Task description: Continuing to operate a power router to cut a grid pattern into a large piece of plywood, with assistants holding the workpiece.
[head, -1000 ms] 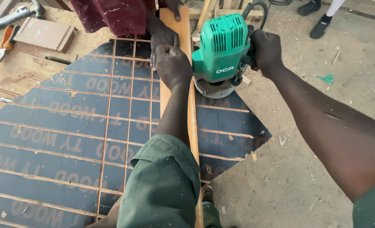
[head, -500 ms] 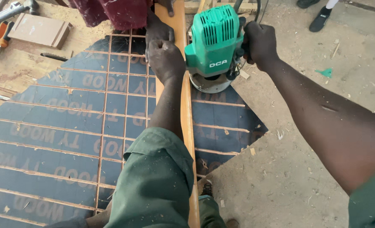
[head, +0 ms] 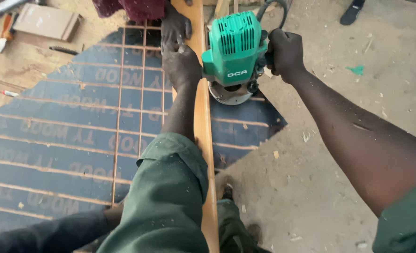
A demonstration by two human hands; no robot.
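Green plastic is filling both my hands: I am holding the router (head: 235, 51) by its side handles, my left hand (head: 182, 63) wrapped tight on one, my right hand (head: 285, 49) clenched on the other. Its round base is sitting against the right edge of the long wooden strip (head: 203, 117), which is lying across the dark printed plywood sheet (head: 76, 117). Another person's hand (head: 175, 26) is pressing the strip down just beyond my left knuckles. If the base is tipping off that narrow edge, the cutter could be gouging the wood or jumping toward those nearby fingers.
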